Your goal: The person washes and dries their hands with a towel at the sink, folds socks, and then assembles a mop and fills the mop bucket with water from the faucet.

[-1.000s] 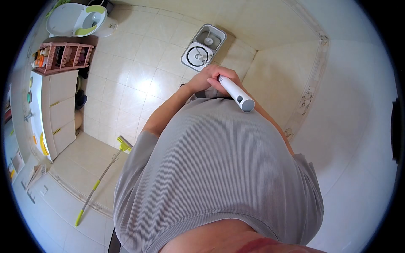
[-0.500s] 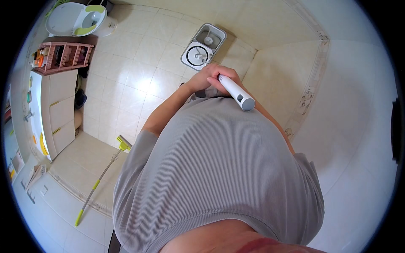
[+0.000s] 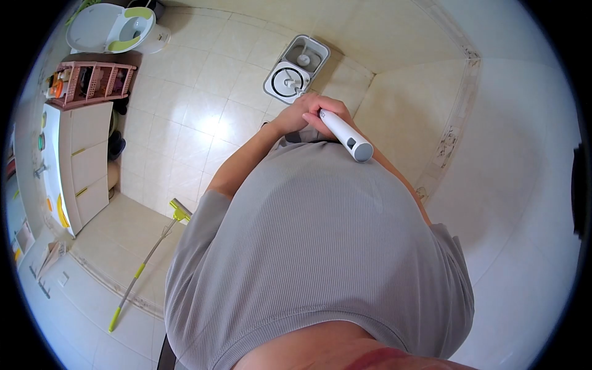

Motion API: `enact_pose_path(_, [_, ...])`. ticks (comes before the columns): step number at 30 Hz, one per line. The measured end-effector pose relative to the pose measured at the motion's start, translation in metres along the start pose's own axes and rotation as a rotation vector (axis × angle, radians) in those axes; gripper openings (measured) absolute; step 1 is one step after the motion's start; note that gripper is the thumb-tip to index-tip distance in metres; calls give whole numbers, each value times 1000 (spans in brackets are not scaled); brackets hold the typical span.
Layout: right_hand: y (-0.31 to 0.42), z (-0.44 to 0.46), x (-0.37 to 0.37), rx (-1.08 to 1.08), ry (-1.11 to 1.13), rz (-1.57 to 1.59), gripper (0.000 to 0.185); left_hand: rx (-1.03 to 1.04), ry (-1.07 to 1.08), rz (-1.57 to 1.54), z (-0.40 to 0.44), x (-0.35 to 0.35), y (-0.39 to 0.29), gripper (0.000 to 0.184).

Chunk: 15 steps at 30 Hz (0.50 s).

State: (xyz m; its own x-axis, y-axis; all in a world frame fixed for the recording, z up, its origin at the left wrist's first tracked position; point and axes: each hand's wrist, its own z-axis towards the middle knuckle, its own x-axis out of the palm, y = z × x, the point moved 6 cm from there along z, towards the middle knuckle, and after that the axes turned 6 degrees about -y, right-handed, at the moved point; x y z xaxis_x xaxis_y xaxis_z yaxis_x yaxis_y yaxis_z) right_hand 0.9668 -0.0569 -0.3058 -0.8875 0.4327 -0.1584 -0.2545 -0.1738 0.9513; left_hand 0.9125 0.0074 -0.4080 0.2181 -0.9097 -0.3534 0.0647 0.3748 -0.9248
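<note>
Both hands are together in front of the grey shirt, closed around a white mop handle (image 3: 346,137). My left hand (image 3: 292,117) comes in from the left, and my right hand (image 3: 333,110) overlaps it from the right. The rounded grey end of the handle points back toward the chest. Beyond the hands, a short piece of the shaft leads to the mop head in the round compartment of a grey and white bucket (image 3: 269,85). The bucket's other compartment is rectangular, with a small white part inside. The fingers partly hide one another.
A green squeeze mop (image 3: 141,269) leans at the lower left. Along the left stand a white cabinet (image 3: 92,157), a pink rack (image 3: 98,83) holding bottles, and a white and green toilet (image 3: 131,31). Dark slippers (image 3: 116,145) lie beside the cabinet. A tiled wall (image 3: 407,114) rises at the right.
</note>
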Motion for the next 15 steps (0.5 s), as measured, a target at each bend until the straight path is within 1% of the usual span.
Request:
enact_pose_path(7, [0,-1,1,-7,3,3,20,38,-41,-8,-1,-2,-5,23])
enact_pose_path(15, [5,0,8,13,4,15,20,20,-48,5,-7,-3,1,24])
